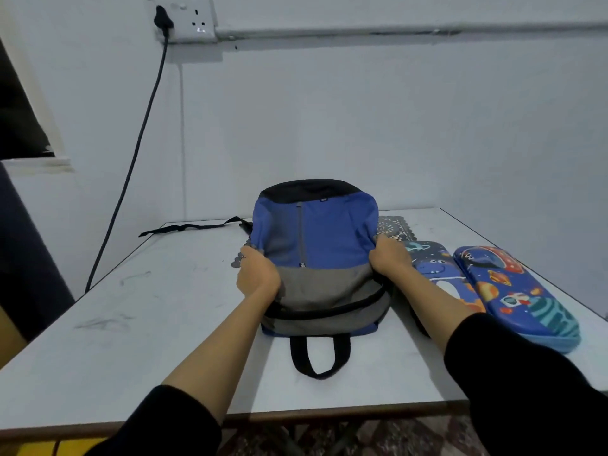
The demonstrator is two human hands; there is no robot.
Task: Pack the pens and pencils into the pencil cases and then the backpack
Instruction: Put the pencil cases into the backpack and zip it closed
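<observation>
A blue, grey and black backpack (316,238) lies on the white table (138,311), its black carry handle toward me. My left hand (256,273) grips its left side and my right hand (390,256) grips its right side. Two blue space-print pencil cases lie to the right: one (434,261) partly behind my right forearm, the other (516,291) further right. Both look shut. No pens or pencils are visible.
A dark patterned mat (393,227) lies behind the cases. A black strap (194,227) trails left from the backpack. A cable (138,149) hangs from a wall socket (187,18) at the back left. The table's near edge is close to me.
</observation>
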